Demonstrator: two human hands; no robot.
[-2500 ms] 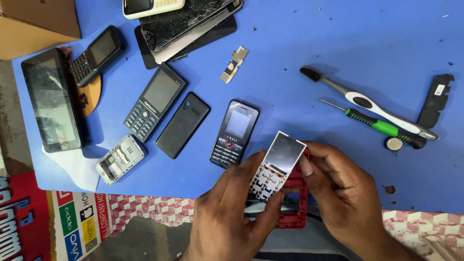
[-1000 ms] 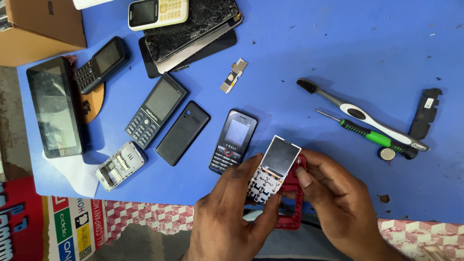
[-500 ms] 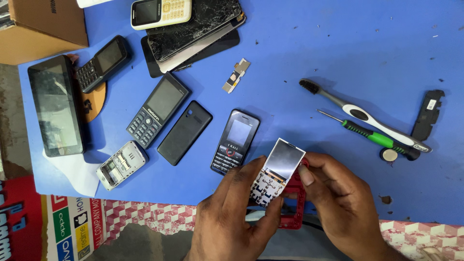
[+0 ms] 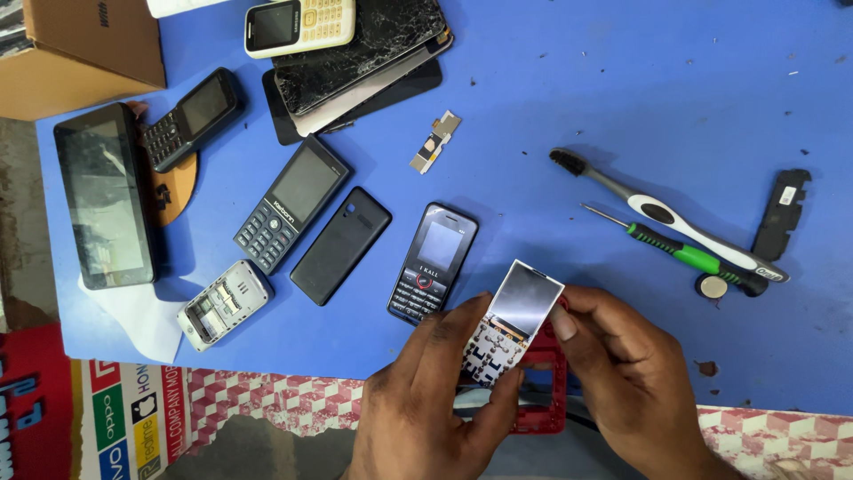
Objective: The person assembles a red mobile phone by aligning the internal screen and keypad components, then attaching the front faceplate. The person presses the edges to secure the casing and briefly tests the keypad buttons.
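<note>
Blue desk (image 4: pixel 577 80) | phone board (image 4: pixel 512 322) at near edge over red frame (image 4: pixel 542 391), long axis tilted far-right | left hand (image 4: pixel 435 400), right hand (image 4: pixel 631 373) both pinched it, equally near.

Both hands low in the frame, bottom centre, backs toward the camera. Left hand (image 4: pixel 426 400) comes up from the bottom edge, thumb and fingers curled, pinching the phone board (image 4: pixel 511 324). Right hand (image 4: pixel 631 382) enters from lower right, thumb laid across, fingers wrapped, gripping the board's other side. Wrists cut off by the frame edge.
</note>
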